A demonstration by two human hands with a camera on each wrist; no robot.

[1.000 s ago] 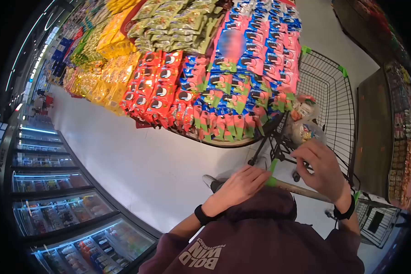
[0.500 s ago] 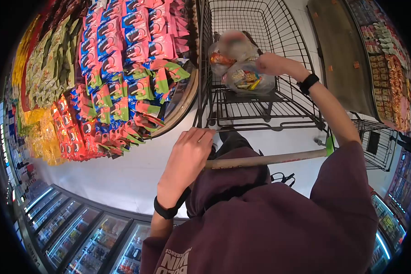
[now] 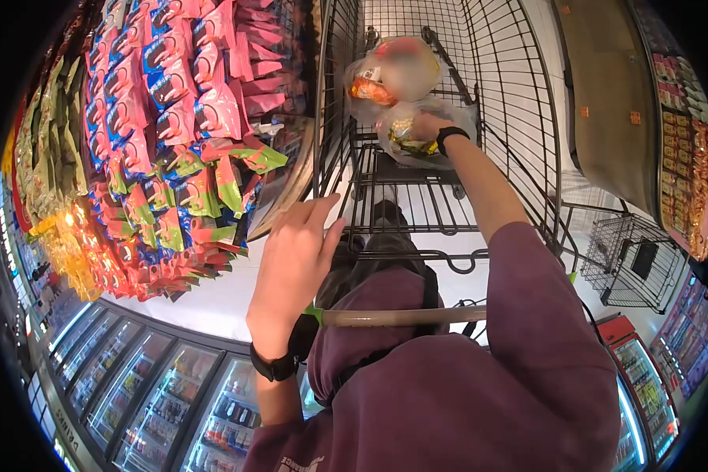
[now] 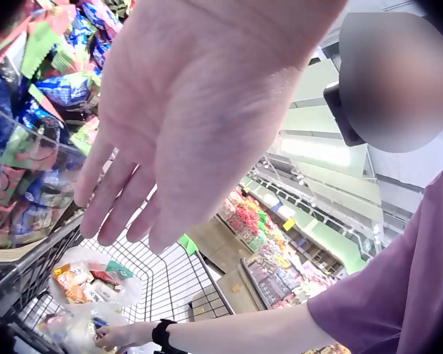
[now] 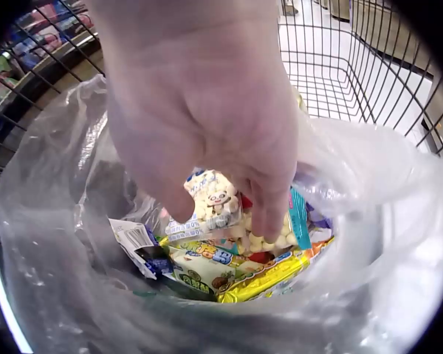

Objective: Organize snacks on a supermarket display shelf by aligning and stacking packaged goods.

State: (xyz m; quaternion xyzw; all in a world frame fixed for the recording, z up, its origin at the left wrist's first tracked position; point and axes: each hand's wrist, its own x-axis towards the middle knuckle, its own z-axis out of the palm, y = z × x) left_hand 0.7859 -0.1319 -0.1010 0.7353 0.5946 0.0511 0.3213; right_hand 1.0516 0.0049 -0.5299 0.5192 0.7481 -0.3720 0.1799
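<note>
My right hand (image 3: 426, 126) reaches down into a clear plastic bag (image 5: 44, 251) in the shopping cart. Its thumb and fingers are spread apart among small snack packs, right at a white pack (image 5: 215, 198) with a panda face. A yellow pack (image 5: 269, 280) and a pale green pack (image 5: 207, 264) lie just below the fingertips. My left hand (image 3: 291, 256) hovers palm down with straight fingers, holding nothing, near the cart's left side. A second clear bag (image 4: 129, 286) with orange and red packs lies beyond the first one.
The wire cart (image 3: 519, 102) surrounds both bags; its handle bar (image 3: 401, 317) crosses before my body. A display of pink and blue snack packs (image 3: 161, 86) rises at the left. Glass-door coolers (image 3: 149, 393) line the lower left, and another cart (image 3: 633, 259) stands at the right.
The view has swung right and come in over the cart. My right hand went from above the handle down into the nearer bag. The left hand moved left, away from the handle, its fingers straightening.
</note>
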